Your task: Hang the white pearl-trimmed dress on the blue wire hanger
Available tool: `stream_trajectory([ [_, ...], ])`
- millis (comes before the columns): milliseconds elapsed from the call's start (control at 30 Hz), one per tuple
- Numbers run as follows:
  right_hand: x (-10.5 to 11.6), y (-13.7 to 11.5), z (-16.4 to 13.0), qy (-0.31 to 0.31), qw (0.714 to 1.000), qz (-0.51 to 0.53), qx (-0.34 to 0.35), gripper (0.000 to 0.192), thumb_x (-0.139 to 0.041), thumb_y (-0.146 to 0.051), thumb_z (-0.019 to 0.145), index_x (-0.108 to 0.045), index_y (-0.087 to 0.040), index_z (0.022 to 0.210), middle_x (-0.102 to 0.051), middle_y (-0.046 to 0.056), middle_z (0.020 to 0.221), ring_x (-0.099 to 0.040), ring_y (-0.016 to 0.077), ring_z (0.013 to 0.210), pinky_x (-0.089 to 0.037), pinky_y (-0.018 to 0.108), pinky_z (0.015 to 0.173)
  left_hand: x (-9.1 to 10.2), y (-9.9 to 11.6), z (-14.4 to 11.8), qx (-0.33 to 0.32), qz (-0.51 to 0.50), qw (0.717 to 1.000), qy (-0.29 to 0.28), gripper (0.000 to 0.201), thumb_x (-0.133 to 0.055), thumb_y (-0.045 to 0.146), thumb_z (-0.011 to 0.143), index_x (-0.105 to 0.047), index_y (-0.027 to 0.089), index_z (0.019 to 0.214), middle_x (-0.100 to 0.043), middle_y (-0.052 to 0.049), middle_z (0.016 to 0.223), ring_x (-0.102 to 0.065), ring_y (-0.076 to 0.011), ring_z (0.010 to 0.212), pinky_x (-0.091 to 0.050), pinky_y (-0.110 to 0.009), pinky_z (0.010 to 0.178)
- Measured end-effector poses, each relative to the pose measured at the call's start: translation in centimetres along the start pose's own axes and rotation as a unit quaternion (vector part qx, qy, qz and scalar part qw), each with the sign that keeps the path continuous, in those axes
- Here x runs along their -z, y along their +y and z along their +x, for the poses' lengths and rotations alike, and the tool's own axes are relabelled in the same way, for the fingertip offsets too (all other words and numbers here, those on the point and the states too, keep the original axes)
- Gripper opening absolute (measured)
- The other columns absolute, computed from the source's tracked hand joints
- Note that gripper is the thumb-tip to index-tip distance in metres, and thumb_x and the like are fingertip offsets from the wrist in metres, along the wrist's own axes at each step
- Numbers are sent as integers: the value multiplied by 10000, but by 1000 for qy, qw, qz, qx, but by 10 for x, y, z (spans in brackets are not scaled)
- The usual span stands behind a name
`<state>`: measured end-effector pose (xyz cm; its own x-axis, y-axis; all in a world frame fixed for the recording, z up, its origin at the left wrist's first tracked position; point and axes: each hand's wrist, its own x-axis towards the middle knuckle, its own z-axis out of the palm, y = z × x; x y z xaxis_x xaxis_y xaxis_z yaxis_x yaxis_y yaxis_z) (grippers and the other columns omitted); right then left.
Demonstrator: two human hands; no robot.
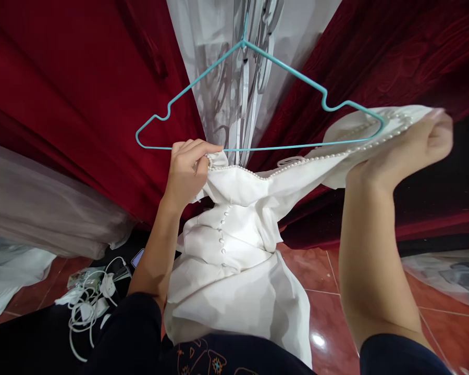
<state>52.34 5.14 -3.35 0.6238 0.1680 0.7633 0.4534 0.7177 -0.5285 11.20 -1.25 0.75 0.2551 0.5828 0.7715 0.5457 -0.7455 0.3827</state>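
Observation:
A white dress [234, 245] with a pearl-trimmed neckline and a row of small buttons hangs in front of me. My left hand [187, 169] pinches the left end of its neckline just under the bottom bar of a teal wire hanger [258, 94]. My right hand [414, 143] grips the right shoulder of the dress, which is pulled over the hanger's right end. The hanger's hook rises out of view at the top, in front of hanging clear plastic.
Dark red curtains [62, 94] hang on both sides, with clear plastic garment covers [234, 62] between them. Grey-white fabric [42, 213] lies at the left. White cables and chargers [89, 302] and a phone [137, 257] lie on the red tiled floor [324, 291].

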Motion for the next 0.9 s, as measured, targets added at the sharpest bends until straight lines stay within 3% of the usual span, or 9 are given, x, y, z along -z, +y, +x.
stream_trajectory([
  [67, 0, -34, -14, 151, 986, -17, 63, 604, -616, -774, 906, -419, -233, 724, -347, -52, 726, -494, 101, 705, -453, 343, 778, -2, 2, 0, 0, 0, 1000, 3, 426, -497, -21, 884, -816, 221, 1028, -793, 17, 940, -700, -190, 877, -435, -382, 1003],
  [167, -11, -95, -40, 121, 986, -41, 105, 483, -647, -652, 995, -621, -221, 778, -501, -20, 739, -592, 140, 793, -485, 423, 888, -6, 3, 0, 8, 2, 1000, 2, 434, -499, -30, 888, -816, 224, 1043, -789, 23, 939, -695, -186, 872, -434, -380, 1002],
  [300, -32, -140, -69, -92, 983, -45, 154, 331, -552, -409, 1112, -714, -197, 917, -712, 46, 906, -707, 184, 965, -534, 435, 919, -13, 4, -1, 12, -15, 1000, -7, 415, -506, -34, 896, -804, 224, 1026, -804, 20, 984, -712, -189, 915, -445, -376, 982],
  [400, -44, -138, -81, -308, 948, -67, 52, 334, -523, -415, 1110, -702, -196, 933, -713, 41, 872, -679, 158, 835, -512, 350, 763, -13, 4, -1, 29, -16, 999, -22, 414, -507, -24, 927, -803, 235, 1055, -812, 14, 1026, -728, -198, 971, -460, -387, 992],
  [533, -53, -122, -85, -354, 929, -95, -42, 440, -516, -592, 1086, -662, -220, 900, -506, -26, 669, -377, 93, 551, -299, 304, 566, -7, 6, 0, 42, -20, 998, -52, 366, -576, 40, 944, -810, 252, 1128, -809, -7, 1158, -729, -229, 1117, -492, -439, 1101],
  [633, -56, -119, -89, -345, 934, -87, -33, 435, -515, -589, 1085, -660, -224, 898, -514, -18, 682, -377, 97, 567, -287, 306, 571, -4, 6, -10, 27, -27, 997, 63, 292, -681, 122, 890, -804, 254, 1119, -752, -45, 1197, -693, -249, 1180, -548, -414, 1070],
  [700, -58, -121, -92, -348, 934, -78, -32, 412, -517, -563, 1090, -667, -224, 911, -542, -11, 707, -400, 101, 588, -299, 304, 582, -3, 1, -25, 34, -43, 984, 167, 208, -715, 173, 864, -784, 246, 1047, -714, -48, 1058, -685, -220, 1005, -577, -352, 901],
  [800, -58, -122, -95, -356, 931, -77, -31, 380, -527, -529, 1092, -680, -222, 928, -569, -7, 730, -416, 100, 602, -313, 302, 593, 1, -20, -50, 161, -133, 949, 238, 148, -687, 167, 833, -707, 219, 970, -618, 14, 770, -556, -134, 656, -455, -252, 617],
  [900, -55, -120, -91, -355, 931, -83, -26, 388, -532, -537, 1089, -682, -220, 923, -602, 2, 751, -436, 103, 611, -330, 307, 603, 13, -50, -57, 318, -231, 869, 300, 184, -653, 92, 739, -624, 195, 889, -518, 58, 651, -455, -98, 553, -343, -220, 531],
])
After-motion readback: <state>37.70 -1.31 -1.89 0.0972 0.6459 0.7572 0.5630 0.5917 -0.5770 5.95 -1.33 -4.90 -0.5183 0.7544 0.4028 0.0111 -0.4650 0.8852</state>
